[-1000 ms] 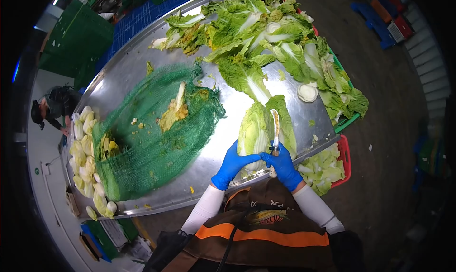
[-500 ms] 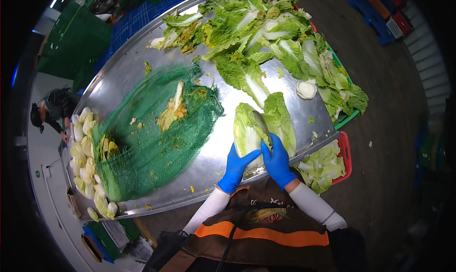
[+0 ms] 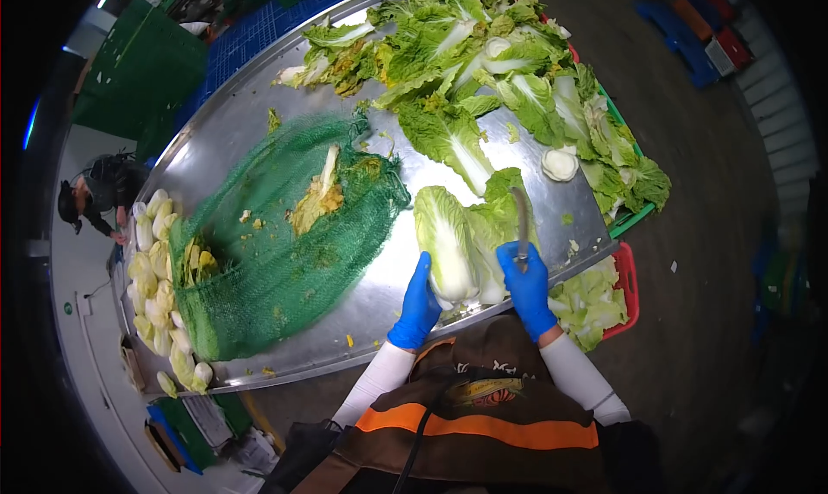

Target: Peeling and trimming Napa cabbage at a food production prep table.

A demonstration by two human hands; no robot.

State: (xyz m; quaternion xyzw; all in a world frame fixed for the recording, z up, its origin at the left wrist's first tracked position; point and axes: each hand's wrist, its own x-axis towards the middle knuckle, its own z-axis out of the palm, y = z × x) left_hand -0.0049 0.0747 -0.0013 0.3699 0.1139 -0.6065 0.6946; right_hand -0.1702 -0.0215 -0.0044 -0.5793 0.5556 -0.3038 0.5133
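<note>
A pale green napa cabbage lies near the front edge of the metal table, its white base toward me. My left hand, in a blue glove, holds it along its left side; some of the fingers are hidden. Gripped in my blue-gloved right hand is a knife, its narrow, slightly curved blade pointing away from me. Loose cabbage leaves lie right of the cabbage, partly under the knife. Farther off, another large leaf rests on the metal.
A green mesh bag with withered leaf scraps spreads over the table's left half. Trimmed cabbages line the left end, where another person stands. Leaves heap up at the far right. A red crate of leaves stands below the right edge.
My right hand has come off the cabbage and moved right; the knife blade now points away from me. The cabbage has turned to show its white base, with my left hand still at its side.
</note>
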